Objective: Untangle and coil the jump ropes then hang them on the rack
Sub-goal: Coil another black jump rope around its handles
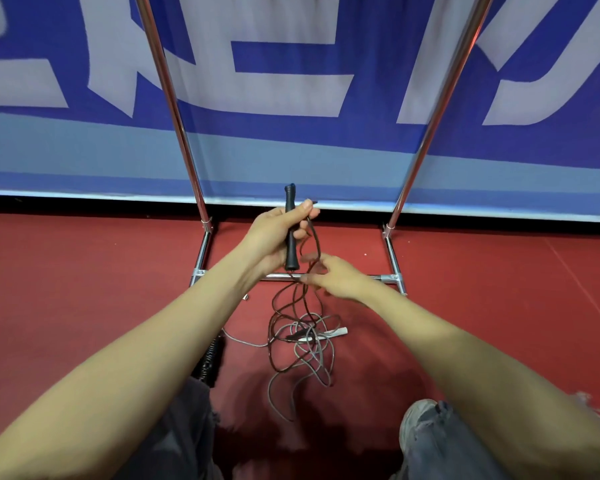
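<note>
My left hand (pixel 278 233) grips a black jump rope handle (pixel 290 230) upright in front of the rack. Its dark brown rope (pixel 293 299) hangs from the handle down to the red floor. My right hand (pixel 333 275) reaches in beside the hanging strands, fingers loosely spread and touching the rope; whether it holds a strand I cannot tell. On the floor the dark rope lies tangled with a grey rope (pixel 309 358) that has a white handle (pixel 329 332). The chrome rack (pixel 329 277) stands just behind, its two uprights rising out of view.
A black coiled spring-like item (pixel 210 358) lies on the floor under my left forearm. A blue and white banner (pixel 291 98) forms a wall behind the rack. My knees and a grey shoe (pixel 414 424) are at the bottom of the view.
</note>
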